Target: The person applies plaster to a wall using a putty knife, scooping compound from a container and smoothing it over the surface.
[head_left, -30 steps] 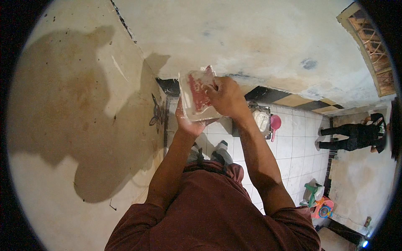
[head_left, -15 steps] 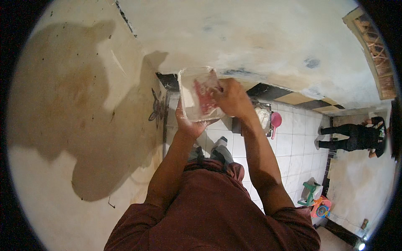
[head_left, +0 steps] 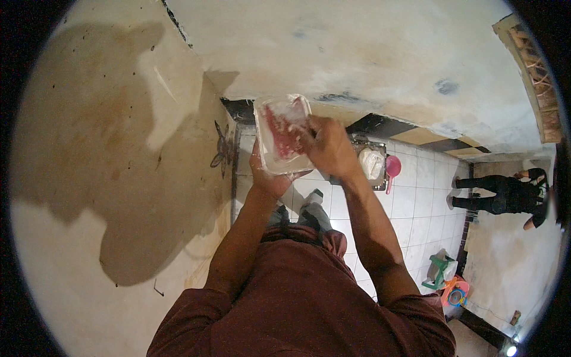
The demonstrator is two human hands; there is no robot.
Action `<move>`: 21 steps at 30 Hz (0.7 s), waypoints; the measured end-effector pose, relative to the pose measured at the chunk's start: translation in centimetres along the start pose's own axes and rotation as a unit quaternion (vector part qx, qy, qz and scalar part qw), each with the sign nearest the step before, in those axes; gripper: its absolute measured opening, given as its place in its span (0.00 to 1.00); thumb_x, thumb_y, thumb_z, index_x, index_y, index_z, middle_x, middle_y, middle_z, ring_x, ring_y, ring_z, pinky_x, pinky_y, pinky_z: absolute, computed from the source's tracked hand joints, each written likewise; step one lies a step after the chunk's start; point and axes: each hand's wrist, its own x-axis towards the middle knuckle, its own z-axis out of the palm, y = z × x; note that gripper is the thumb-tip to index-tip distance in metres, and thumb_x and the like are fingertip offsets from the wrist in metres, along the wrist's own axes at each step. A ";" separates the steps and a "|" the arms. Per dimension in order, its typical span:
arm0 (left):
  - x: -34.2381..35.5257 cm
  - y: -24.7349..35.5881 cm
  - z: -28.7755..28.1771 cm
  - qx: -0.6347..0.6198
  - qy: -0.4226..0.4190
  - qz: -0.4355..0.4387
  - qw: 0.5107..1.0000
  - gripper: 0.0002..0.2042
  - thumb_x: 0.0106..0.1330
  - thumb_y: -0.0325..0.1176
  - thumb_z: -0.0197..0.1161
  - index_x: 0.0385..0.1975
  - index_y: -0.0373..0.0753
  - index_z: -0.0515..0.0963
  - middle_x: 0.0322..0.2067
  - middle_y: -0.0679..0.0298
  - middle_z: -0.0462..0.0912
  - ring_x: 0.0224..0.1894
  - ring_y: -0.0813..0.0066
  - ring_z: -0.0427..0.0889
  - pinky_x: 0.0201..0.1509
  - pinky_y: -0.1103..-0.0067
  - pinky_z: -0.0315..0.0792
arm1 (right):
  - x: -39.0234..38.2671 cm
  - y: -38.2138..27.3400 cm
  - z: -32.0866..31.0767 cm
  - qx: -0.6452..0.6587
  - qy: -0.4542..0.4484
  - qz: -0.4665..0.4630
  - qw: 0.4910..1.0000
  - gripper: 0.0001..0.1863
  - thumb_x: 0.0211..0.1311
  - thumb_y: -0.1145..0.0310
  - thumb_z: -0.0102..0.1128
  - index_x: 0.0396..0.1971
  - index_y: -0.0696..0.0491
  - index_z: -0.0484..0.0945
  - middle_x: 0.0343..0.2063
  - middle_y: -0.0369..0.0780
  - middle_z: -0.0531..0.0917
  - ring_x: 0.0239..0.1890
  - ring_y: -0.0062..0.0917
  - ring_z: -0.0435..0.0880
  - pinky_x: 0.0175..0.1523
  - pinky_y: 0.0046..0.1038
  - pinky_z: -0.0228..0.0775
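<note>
My left hand (head_left: 270, 178) supports a white rectangular tub (head_left: 259, 134) from below and along its near side, its fingers curled under the base. Off-white paste coats the inside of the tub. My right hand (head_left: 332, 147) is closed on a flat reddish scraper (head_left: 284, 132), whose paste-smeared blade lies inside the tub. The grip end of the scraper is mostly hidden by my fingers, and the blade is slightly blurred.
Patchy walls stand close on the left and ahead. On the tiled floor (head_left: 410, 208) are a dark tray (head_left: 379, 184) with a white bag (head_left: 372, 164), a pink dipper (head_left: 392, 166), a green stool (head_left: 439, 271) and an orange-blue object (head_left: 456, 294). A person (head_left: 496, 195) in black stands far right.
The scraper blade has shifted left and slightly up inside the tub, with my right hand turning along. My left hand and the tub have barely moved.
</note>
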 end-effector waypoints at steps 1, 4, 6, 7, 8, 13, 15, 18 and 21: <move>0.0 0.0 0.0 0.001 0.000 0.001 1.000 0.30 0.68 0.57 0.43 0.67 0.50 0.59 0.58 0.59 0.70 0.61 0.56 0.68 0.64 0.52 0.61 | -0.1 -0.3 0.5 -0.036 0.008 -0.038 0.999 0.12 0.59 0.66 0.58 0.34 0.60 0.79 0.22 0.55 0.77 0.29 0.49 0.79 0.35 0.40 0.69; -0.1 0.1 0.1 -0.043 -0.010 -0.009 0.999 0.29 0.68 0.56 0.43 0.67 0.53 0.59 0.57 0.61 0.71 0.58 0.59 0.71 0.63 0.54 0.62 | -1.1 -0.9 -1.2 -0.022 0.026 -0.003 0.999 0.12 0.58 0.63 0.57 0.27 0.58 0.79 0.24 0.54 0.79 0.30 0.52 0.79 0.37 0.46 0.72; 0.0 0.3 0.9 -0.028 0.012 -0.059 0.998 0.28 0.67 0.57 0.44 0.66 0.57 0.60 0.54 0.63 0.73 0.54 0.62 0.73 0.62 0.55 0.64 | -1.3 0.9 -1.3 -0.008 0.018 -0.002 1.000 0.13 0.59 0.63 0.57 0.28 0.59 0.79 0.25 0.54 0.79 0.30 0.52 0.79 0.37 0.45 0.72; 0.2 0.2 0.2 -0.028 0.013 -0.059 0.998 0.28 0.67 0.57 0.44 0.66 0.57 0.60 0.54 0.63 0.73 0.54 0.62 0.73 0.62 0.55 0.64 | -1.4 0.2 -1.0 0.004 0.022 0.011 1.000 0.13 0.59 0.62 0.57 0.28 0.59 0.79 0.25 0.54 0.79 0.30 0.52 0.79 0.37 0.45 0.72; 0.5 -0.1 -0.8 -0.055 -0.057 -0.028 0.996 0.28 0.67 0.57 0.44 0.67 0.57 0.60 0.55 0.64 0.73 0.54 0.62 0.73 0.62 0.55 0.64 | -1.6 -0.3 -0.7 0.016 0.027 0.025 0.999 0.13 0.59 0.62 0.57 0.28 0.59 0.79 0.25 0.54 0.79 0.30 0.52 0.79 0.37 0.45 0.71; 0.6 -0.3 -0.1 -0.038 -0.028 -0.037 0.998 0.33 0.64 0.59 0.48 0.67 0.52 0.59 0.58 0.64 0.71 0.58 0.59 0.70 0.63 0.56 0.63 | -2.0 1.3 -0.7 -0.030 0.035 -0.015 0.999 0.12 0.60 0.63 0.57 0.30 0.58 0.79 0.24 0.53 0.79 0.30 0.51 0.79 0.37 0.45 0.71; 0.6 -0.3 0.7 -0.075 -0.023 -0.046 0.996 0.32 0.64 0.59 0.47 0.67 0.52 0.60 0.58 0.63 0.70 0.59 0.59 0.70 0.64 0.55 0.62 | -2.0 1.3 -1.8 -0.002 0.023 0.026 0.999 0.12 0.60 0.63 0.57 0.29 0.58 0.79 0.24 0.53 0.79 0.30 0.51 0.79 0.37 0.44 0.71; 0.7 -0.6 -1.5 -0.079 -0.038 -0.036 0.996 0.34 0.61 0.58 0.52 0.67 0.52 0.57 0.61 0.63 0.67 0.62 0.59 0.66 0.67 0.55 0.59 | -1.9 1.1 -1.1 0.041 0.020 0.050 0.998 0.12 0.60 0.65 0.56 0.25 0.59 0.78 0.23 0.53 0.80 0.29 0.51 0.79 0.35 0.42 0.71; 0.4 -0.1 -2.2 -0.039 -0.044 -0.042 0.997 0.33 0.62 0.57 0.51 0.67 0.51 0.58 0.62 0.62 0.66 0.63 0.57 0.65 0.67 0.53 0.57 | -1.7 1.2 -1.3 0.038 0.014 -0.010 0.999 0.13 0.59 0.64 0.57 0.26 0.61 0.78 0.22 0.54 0.79 0.27 0.51 0.80 0.34 0.42 0.70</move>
